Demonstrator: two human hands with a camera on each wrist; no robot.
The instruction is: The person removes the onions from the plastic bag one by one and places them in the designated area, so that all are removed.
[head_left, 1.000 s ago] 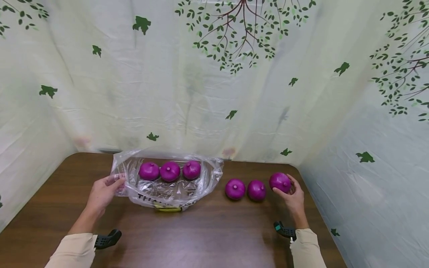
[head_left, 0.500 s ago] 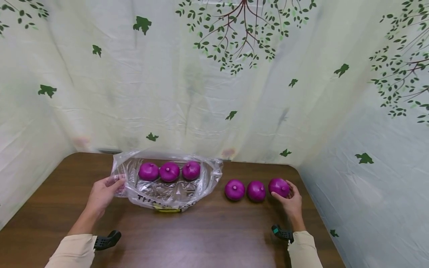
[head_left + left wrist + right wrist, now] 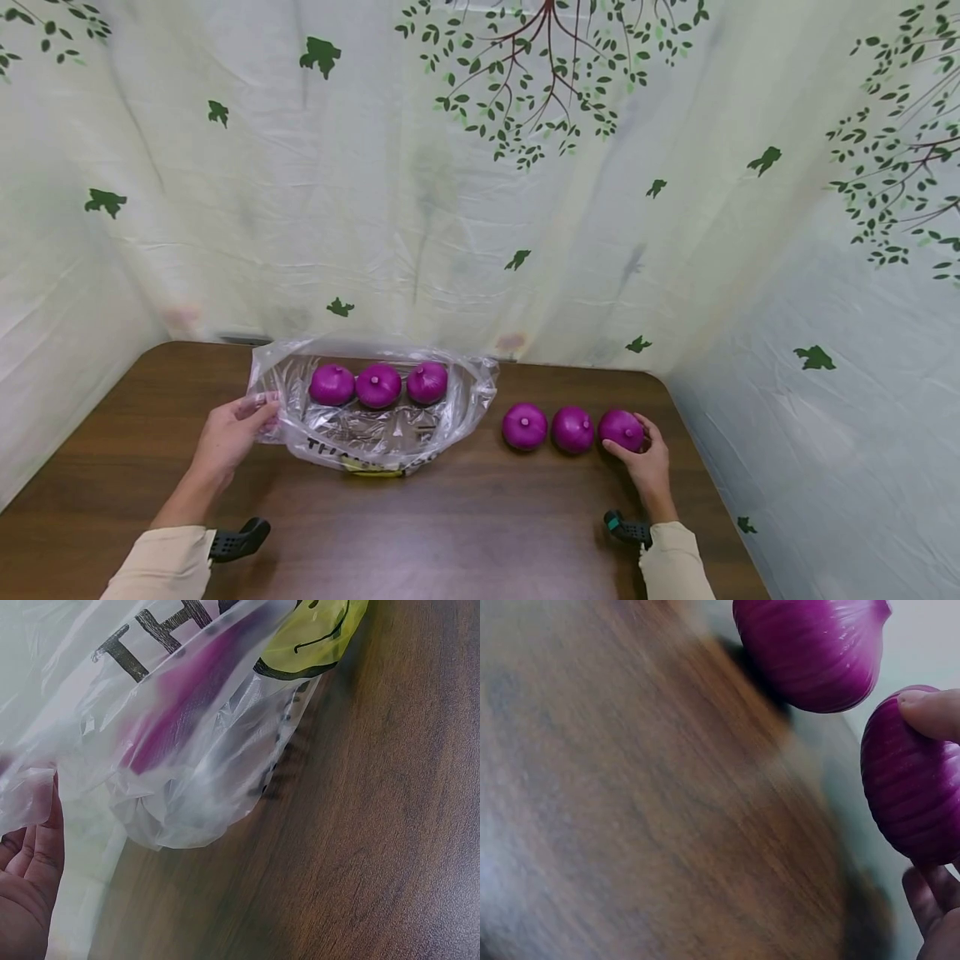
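A clear plastic bag (image 3: 465, 408) with black lettering and a yellow smiley print (image 3: 315, 637) lies spread wide on the table, three purple onions (image 3: 378, 386) in a row inside it. My left hand (image 3: 234, 432) pinches the bag's left edge between thumb and fingers. To the bag's right, two more onions (image 3: 524, 427) sit side by side on the wood. At the right end of that row, my right hand (image 3: 649, 467) grips a third onion (image 3: 620, 430), its thumb (image 3: 930, 712) on one side and fingers on the other. Whether this onion touches the table is unclear.
A brown wooden table (image 3: 450, 542) fills the lower view. Behind and on both sides hang pale curtains (image 3: 375, 208) with leaf prints, close to the table's far and right edges. Dark wrist-worn devices (image 3: 240, 540) sit on both forearms.
My right hand has brought its onion down and slightly left, level with the other two outside the bag. My left hand keeps its hold on the bag in the same place.
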